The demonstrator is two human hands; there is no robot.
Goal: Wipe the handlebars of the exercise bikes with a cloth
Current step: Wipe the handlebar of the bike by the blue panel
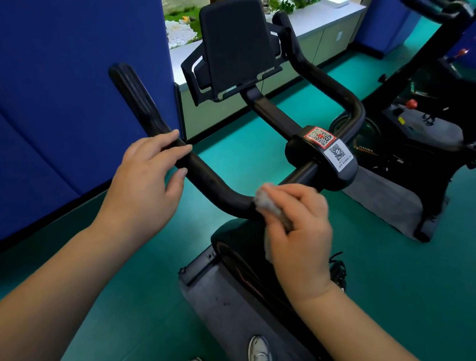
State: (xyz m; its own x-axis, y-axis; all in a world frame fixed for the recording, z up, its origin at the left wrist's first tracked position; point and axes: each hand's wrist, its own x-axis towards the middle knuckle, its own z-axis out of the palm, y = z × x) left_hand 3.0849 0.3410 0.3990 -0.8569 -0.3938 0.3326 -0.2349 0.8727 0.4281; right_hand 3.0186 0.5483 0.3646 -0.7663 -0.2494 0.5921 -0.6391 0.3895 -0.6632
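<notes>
A black handlebar (211,178) of the near exercise bike curves across the middle of the head view, with a left horn rising at the upper left and a right horn at the upper right. My left hand (147,178) grips the left arm of the bar, fingers over the top and thumb below. My right hand (298,229) holds a grey cloth (269,204) bunched against the bar's lower bend, just left of the centre clamp (322,156) with two QR stickers. A black tablet holder (234,44) stands above the bar.
A blue partition (53,77) stands close on the left. A second exercise bike (426,116) sits on a grey mat at the right. A white cabinet (325,29) with plants runs along the back. The floor (395,280) is green; my shoes show at the bottom.
</notes>
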